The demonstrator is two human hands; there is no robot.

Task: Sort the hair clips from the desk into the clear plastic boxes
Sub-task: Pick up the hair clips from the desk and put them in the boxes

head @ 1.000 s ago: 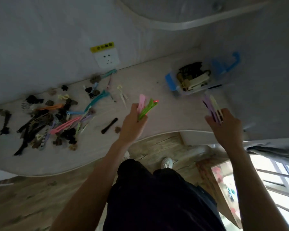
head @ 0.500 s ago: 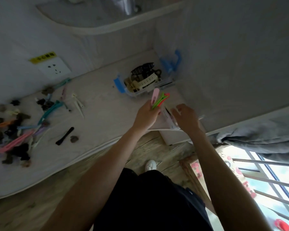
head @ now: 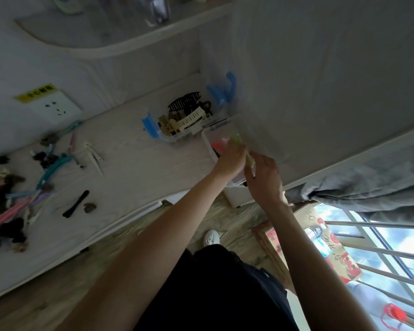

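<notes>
Left hand [head: 228,161] grip closed on blurred pink-green clips [head: 234,139] over near clear box [head: 207,142] at tabletop [head: 134,163] right edge. Right hand [head: 264,180] grip: can't tell. I risk clips spilling past rim; pile [head: 14,199] remains left.

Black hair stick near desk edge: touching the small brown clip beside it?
Apart. Head view shows bare desk between the black hair stick and the small brown clip.

Since a second ago both hands have come together over the near clear box [head: 207,142]. The left hand [head: 230,161] has carried its pink and green clips [head: 234,139] from mid-counter to above it, and the right hand [head: 264,179], earlier well apart, is now just beside it.
</notes>
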